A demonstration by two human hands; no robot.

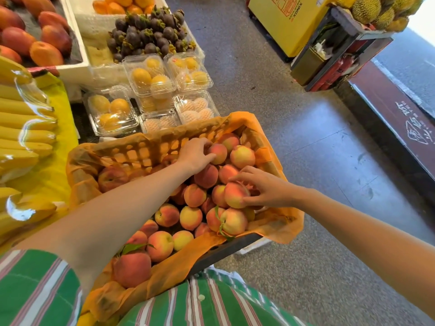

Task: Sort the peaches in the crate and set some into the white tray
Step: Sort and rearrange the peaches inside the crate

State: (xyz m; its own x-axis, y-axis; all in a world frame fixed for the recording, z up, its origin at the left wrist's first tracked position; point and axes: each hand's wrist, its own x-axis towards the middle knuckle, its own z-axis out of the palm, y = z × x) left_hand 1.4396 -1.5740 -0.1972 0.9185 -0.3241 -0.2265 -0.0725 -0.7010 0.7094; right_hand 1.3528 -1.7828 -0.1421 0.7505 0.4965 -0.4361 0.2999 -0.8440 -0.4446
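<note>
Where the peaches [190,218] lie: heaped in the orange-lined crate [141,149], just before the person.
Left hand [196,156]: fingers curled round a far peach [218,153].
Right hand [268,189]: fingertips grip another peach [235,195] atop the heap, near the right wall.

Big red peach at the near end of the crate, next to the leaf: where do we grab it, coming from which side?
Take the big red peach across its round middle, coming from straight above. Its top is bare, while the orange liner hugs its near side and another peach sits against its far right. Keep off the leaf.
</note>
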